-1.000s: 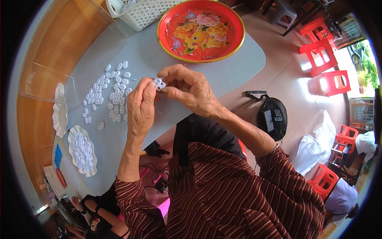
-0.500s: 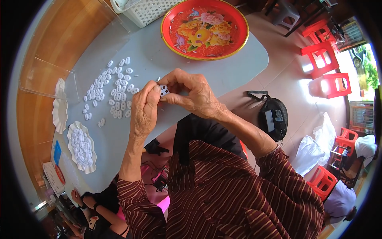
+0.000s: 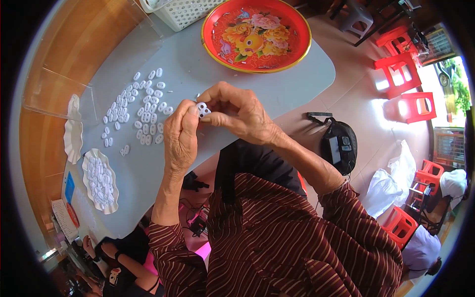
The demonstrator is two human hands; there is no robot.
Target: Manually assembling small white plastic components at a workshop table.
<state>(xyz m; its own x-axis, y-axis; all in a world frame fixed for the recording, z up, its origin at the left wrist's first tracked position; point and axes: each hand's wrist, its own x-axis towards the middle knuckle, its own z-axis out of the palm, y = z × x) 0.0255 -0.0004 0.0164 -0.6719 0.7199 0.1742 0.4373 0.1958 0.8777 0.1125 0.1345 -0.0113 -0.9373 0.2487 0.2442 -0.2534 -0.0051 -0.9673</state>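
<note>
Left hand (image 3: 180,136) and right hand (image 3: 237,111) together, pinching one small white plastic piece (image 3: 202,109) above grey tabletop (image 3: 198,74). More white pieces (image 3: 138,114) scattered to the left; red flowered tray (image 3: 256,33) beyond; white paper dish (image 3: 100,180) of pieces nearer.

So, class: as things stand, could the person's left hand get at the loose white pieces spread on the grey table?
Probably yes. The left hand sits just beside the white pieces, with only bare table between. But both it and the right hand pinch one small white piece, so it must let go first.
</note>
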